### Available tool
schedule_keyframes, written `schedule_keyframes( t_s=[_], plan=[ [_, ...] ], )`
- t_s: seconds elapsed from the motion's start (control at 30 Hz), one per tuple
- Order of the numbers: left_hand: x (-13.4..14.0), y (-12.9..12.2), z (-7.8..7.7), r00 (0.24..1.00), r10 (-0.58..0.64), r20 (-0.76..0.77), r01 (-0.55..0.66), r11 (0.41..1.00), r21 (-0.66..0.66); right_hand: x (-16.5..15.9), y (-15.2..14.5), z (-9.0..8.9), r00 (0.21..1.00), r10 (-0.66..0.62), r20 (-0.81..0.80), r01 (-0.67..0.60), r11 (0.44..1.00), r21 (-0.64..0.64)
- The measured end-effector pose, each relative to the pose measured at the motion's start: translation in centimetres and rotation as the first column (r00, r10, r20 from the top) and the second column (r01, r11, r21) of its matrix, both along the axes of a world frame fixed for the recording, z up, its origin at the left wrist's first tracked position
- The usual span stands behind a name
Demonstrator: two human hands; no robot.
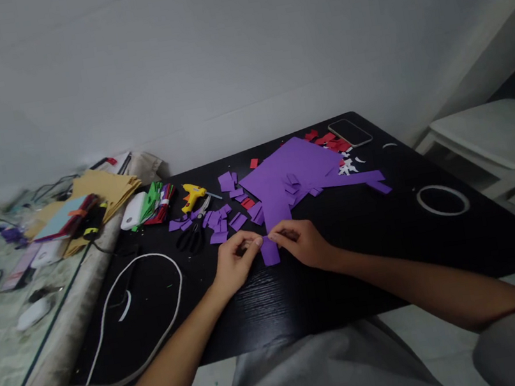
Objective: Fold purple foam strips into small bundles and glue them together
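A small piece of purple paper (270,255) is pinched along its upper edge between both hands, just above the black table. My left hand (235,262) is closed on its left corner, thumb and forefinger together. On the opposite corner my right hand (305,245) grips in the same way. Directly behind my fingertips lies a wider purple paper strip (275,206), reaching back to a large purple sheet (300,157). Many small purple paper pieces (217,220) are scattered left of the strip. Curled fingers hide the corners of the held piece.
A yellow glue gun (193,197) and black-handled pliers (192,236) lie left of the cuttings. Red scraps (329,139) and a phone (350,132) are at the back right. A white ring (442,200) lies right. A white cable (178,282) loops over the table's left side.
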State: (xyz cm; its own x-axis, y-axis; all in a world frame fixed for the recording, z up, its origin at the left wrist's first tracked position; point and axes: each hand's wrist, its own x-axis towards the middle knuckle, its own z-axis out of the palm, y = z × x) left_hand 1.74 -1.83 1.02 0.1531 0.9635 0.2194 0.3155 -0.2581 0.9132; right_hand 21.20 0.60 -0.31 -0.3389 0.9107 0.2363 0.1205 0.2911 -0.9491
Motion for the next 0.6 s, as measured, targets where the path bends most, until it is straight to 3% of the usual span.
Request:
schedule_keyframes(
  t_s=[0.2, 0.4, 0.47, 0.6],
  plan=[
    [-0.3, 0.1, 0.1, 0.994, -0.004, -0.109, 0.007, 1.0, 0.025, 0.0, 0.1, -0.1, 0.998, -0.003, -0.064, -0.004, 0.995, -0.1],
    [-0.7, 0.2, -0.1, 0.997, -0.048, -0.061, 0.047, 0.999, -0.013, -0.1, 0.1, 0.4, 0.983, 0.066, -0.173, -0.107, 0.965, -0.238],
    [-0.8, 0.3, -0.2, 0.997, -0.062, -0.044, 0.062, 0.998, -0.008, -0.1, 0.3, 0.4, 0.956, 0.117, -0.269, -0.213, 0.907, -0.363],
    [-1.1, 0.8, -0.4, 0.989, -0.122, -0.082, 0.131, 0.984, 0.122, 0.2, 0.9, 0.3, 0.852, 0.183, -0.491, -0.483, 0.638, -0.6]
  ],
)
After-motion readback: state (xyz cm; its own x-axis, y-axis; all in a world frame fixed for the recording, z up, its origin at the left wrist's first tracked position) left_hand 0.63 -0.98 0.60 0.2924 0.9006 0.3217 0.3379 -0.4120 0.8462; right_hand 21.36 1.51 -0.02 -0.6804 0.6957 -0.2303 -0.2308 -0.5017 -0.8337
